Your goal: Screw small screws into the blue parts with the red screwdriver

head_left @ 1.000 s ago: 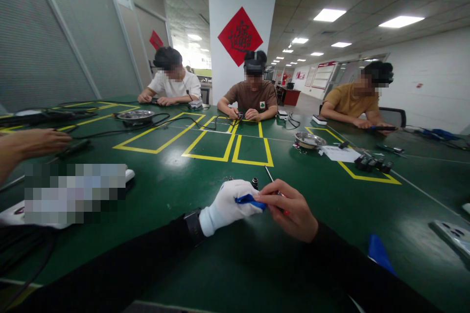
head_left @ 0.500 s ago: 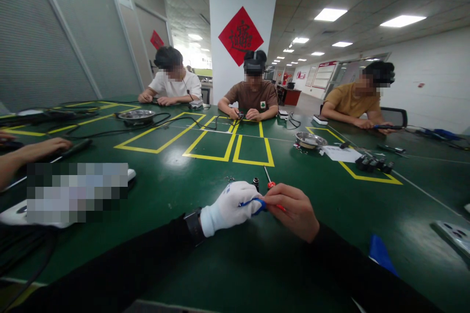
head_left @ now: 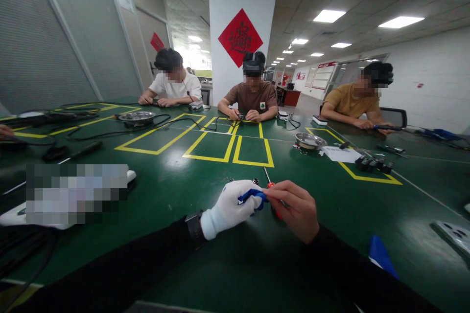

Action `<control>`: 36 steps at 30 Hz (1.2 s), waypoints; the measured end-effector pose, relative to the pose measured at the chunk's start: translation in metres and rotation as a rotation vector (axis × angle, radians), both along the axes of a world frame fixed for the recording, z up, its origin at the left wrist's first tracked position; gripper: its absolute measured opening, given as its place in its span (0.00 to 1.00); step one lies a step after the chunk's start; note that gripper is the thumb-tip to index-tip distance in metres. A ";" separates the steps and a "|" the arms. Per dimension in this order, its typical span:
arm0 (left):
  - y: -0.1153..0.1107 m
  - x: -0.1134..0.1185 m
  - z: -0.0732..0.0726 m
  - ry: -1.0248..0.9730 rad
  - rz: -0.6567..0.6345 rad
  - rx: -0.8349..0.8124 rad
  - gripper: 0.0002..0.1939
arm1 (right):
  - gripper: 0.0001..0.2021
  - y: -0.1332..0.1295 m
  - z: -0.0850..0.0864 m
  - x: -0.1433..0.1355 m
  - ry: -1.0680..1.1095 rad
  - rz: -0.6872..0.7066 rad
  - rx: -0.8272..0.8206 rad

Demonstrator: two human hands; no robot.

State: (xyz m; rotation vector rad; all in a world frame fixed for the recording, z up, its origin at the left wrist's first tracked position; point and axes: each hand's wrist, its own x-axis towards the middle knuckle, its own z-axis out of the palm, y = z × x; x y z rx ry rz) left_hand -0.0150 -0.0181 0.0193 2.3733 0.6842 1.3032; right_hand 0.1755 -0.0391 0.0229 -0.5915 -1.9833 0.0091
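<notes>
My left hand (head_left: 233, 205), in a white glove, is closed around a blue item (head_left: 253, 196) whose exact shape I cannot make out. Bare and pinched, my right hand (head_left: 295, 210) meets the left at the fingertips beside the blue item; whatever its fingers hold is too small or hidden to name. A screwdriver (head_left: 270, 184) with a red handle lies on the green table just beyond my hands, its shaft pointing away and its handle partly covered by my right hand. Behind my left hand a small black cylindrical part (head_left: 255, 181) shows only its top.
Yellow tape rectangles mark the green table (head_left: 205, 181). Metal bowls stand at left (head_left: 136, 117) and right (head_left: 310, 141). Several black parts (head_left: 374, 164) lie near white paper (head_left: 341, 153). A white power strip (head_left: 131, 176) is at left, a blue piece (head_left: 382, 257) at right. Three people sit opposite.
My left hand has turned slightly and more of the blue item shows. The black cylindrical part is now more hidden. At the left, another person's hand has drawn back from the long dark tool.
</notes>
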 end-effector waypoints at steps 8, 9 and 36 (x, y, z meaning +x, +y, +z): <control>0.006 -0.002 -0.006 0.060 0.060 0.142 0.10 | 0.08 0.004 -0.005 -0.004 -0.005 0.005 -0.130; 0.006 -0.002 -0.007 0.078 0.085 0.177 0.10 | 0.07 0.004 -0.006 -0.004 -0.008 0.002 -0.152; 0.032 -0.011 -0.014 0.424 0.123 0.044 0.40 | 0.06 0.012 -0.008 -0.009 -0.599 -0.338 0.005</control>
